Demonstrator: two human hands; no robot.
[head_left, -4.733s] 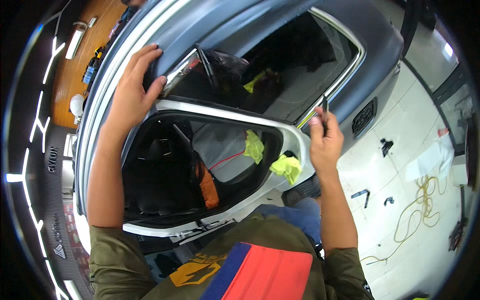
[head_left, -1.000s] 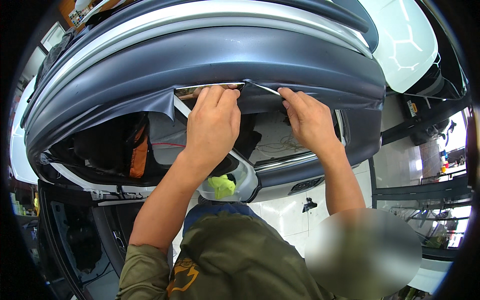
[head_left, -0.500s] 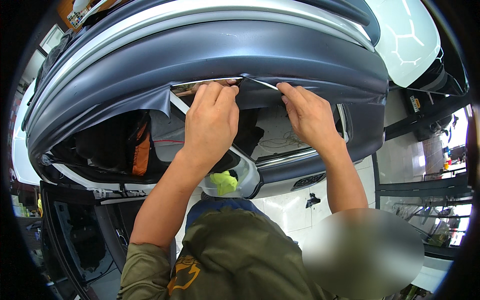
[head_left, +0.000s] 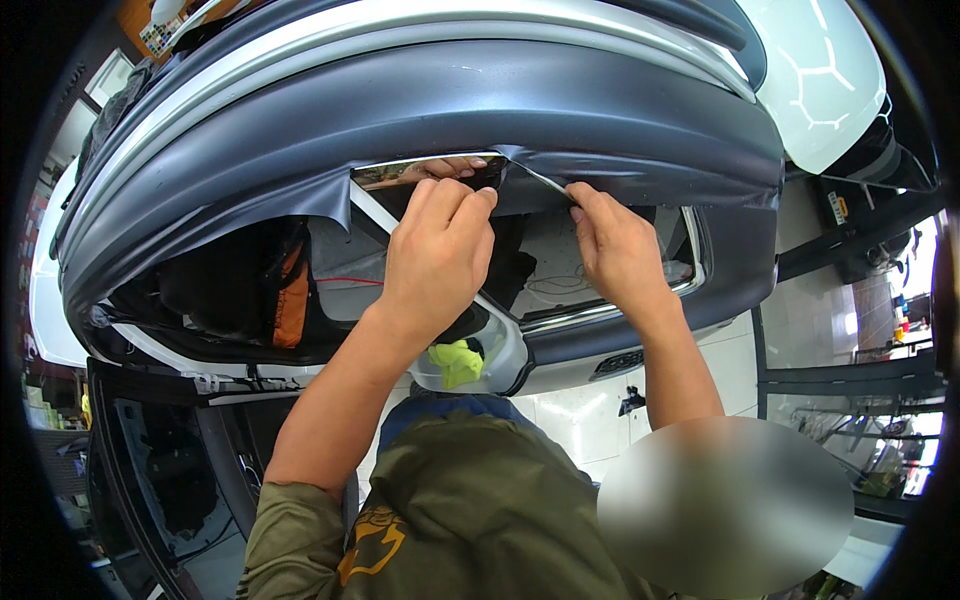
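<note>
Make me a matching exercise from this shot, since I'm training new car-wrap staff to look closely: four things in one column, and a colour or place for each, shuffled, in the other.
Things:
1. wrap film
2. cloth
3. left hand
4. right hand

Descriptions:
A. yellow-green, lying below the hands
B. fingertips at the film's cut edge, beside the shiny trim strip
C. matte dark grey, covering the car's body above the window
D. pinching a thin loose strip of film

Pairs: 1-C, 2-A, 3-B, 4-D
</note>
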